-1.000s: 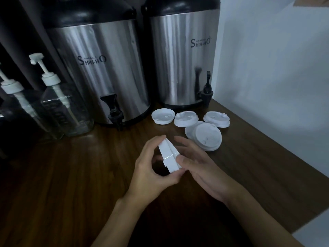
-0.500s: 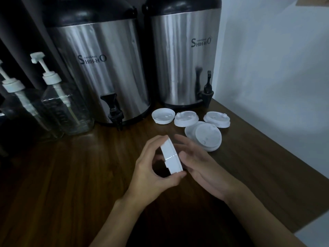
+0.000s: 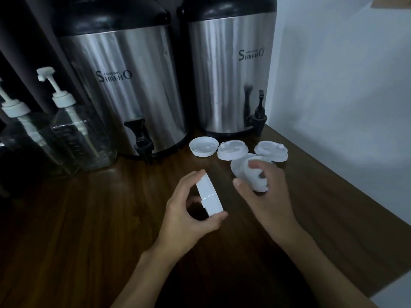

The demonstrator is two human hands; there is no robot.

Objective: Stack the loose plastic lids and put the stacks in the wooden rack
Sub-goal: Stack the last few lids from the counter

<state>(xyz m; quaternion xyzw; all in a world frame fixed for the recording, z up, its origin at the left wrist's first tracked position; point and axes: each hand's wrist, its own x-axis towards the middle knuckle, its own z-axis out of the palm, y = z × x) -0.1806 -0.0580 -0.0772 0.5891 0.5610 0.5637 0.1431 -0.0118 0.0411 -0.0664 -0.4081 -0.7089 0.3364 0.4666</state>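
Observation:
My left hand (image 3: 191,218) holds a small stack of white plastic lids (image 3: 209,197) on edge above the wooden counter, thumb and fingers around the rim. To its right, my right hand (image 3: 266,192) is closed on another white lid (image 3: 255,176), tilted up off a lid lying beneath it (image 3: 236,166). Three more white lids lie flat in a row behind: one upside down (image 3: 203,146), one in the middle (image 3: 232,150), one on the right (image 3: 270,151). No wooden rack is in view.
Two tall steel drink dispensers (image 3: 124,90) (image 3: 229,72) with black taps stand at the back of the wooden counter (image 3: 89,218). Two clear pump bottles (image 3: 75,138) stand at the left. A white wall (image 3: 344,96) runs along the counter's right edge.
My right hand left the stack held by my left hand, moved right and back, and took hold of a lid from the pile. The left hand has stayed nearly still.

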